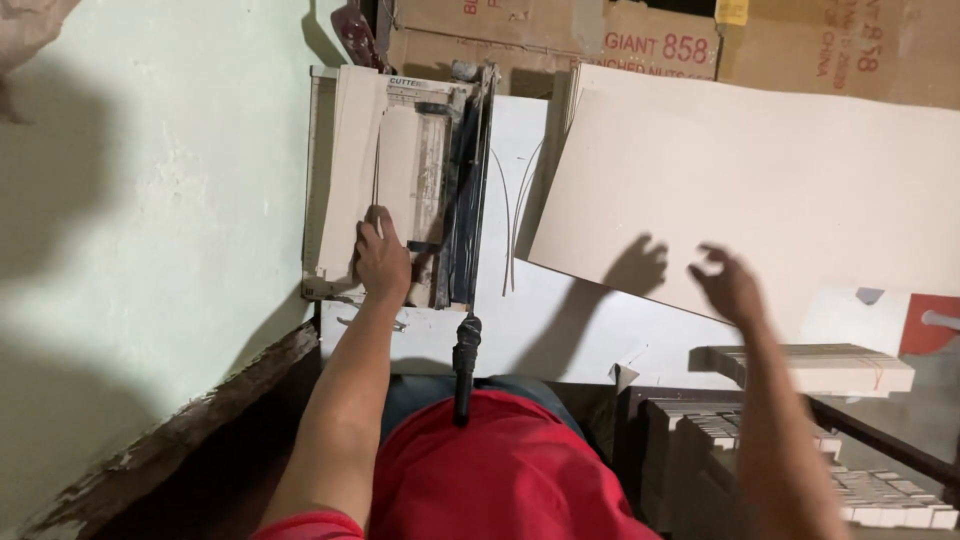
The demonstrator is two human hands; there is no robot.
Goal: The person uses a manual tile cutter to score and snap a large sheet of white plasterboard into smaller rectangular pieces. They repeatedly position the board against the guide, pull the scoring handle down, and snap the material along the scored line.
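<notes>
The left hand [382,262] lies flat, fingers pressed together, on a narrow sheet of cream card [358,170] that rests on the bed of a paper cutter [400,190]. The hand holds the card down close to the near end of the cutter, with the blade rail just to its right. The cutter's black handle [465,365] hangs toward the person, below and slightly right of that hand, and nothing grips it.

The right hand [728,285] is in the air with fingers spread and curled, holding nothing. It is blurred, so whether it touches the large cream board [760,180] under it is hard to say; it looks just above the board's near edge. That board lies on the white surface [560,320], well to the right of the left hand.

By my reading, the step in hand is steadying the card on the cutter bed while the free hand deals with the large board. Any cut would need the card kept square against the rail, the left fingers kept clear of the blade side, and a hand on the handle.

As for containers, brown cartons [560,35] stand beyond the cutter, their contents unseen. Below the right hand, a banded bundle of cut strips [820,368] lies over what looks like a tray of more stacked strips [880,490].
</notes>
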